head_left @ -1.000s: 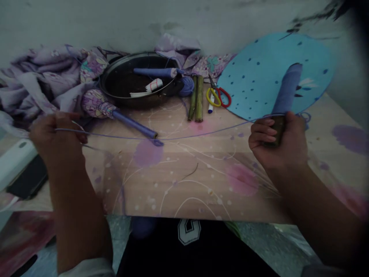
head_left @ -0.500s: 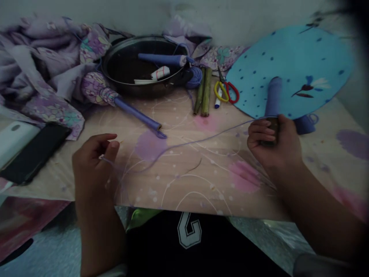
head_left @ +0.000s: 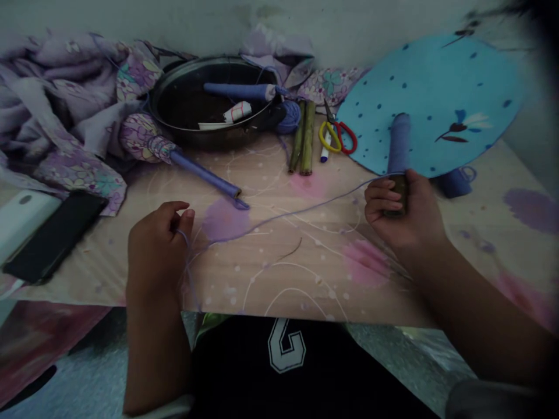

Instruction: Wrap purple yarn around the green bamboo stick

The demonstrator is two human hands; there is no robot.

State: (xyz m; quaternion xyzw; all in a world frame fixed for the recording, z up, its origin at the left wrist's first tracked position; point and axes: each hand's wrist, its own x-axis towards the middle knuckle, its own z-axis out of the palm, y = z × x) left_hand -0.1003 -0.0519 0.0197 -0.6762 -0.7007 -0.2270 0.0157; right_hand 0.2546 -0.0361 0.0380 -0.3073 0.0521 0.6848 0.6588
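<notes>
In my right hand (head_left: pixel 399 212) is a short brown stick (head_left: pixel 396 201), its upper part closely wrapped in purple yarn (head_left: pixel 399 142). The fingers are closed round its bare lower end and it tilts upward, away from me. A loose purple strand (head_left: pixel 288 214) leaves the wrapped stick, sags across the table and reaches my left hand (head_left: pixel 159 247). There the strand passes between the curled thumb and fingers, and its tail hangs by the wrist. Between the hands and further back lies another purple-wrapped stick (head_left: pixel 207 173) with a floral cloth bundle (head_left: pixel 144 138) on its end.
A dark pan (head_left: pixel 209 137) holds a purple-wrapped cone and a white roll. Beside it are a yarn ball (head_left: pixel 289 116), green-brown sticks (head_left: pixel 308 139), scissors (head_left: pixel 348 137) and a marker (head_left: pixel 325 152). A blue round fan (head_left: pixel 437 87) leans behind my right hand. A phone (head_left: pixel 56 235) lies left.
My left hand has moved a little right and turned slightly, with the strand still in it. My right hand and the wrapped stick have shifted slightly left, as the whole view has.
</notes>
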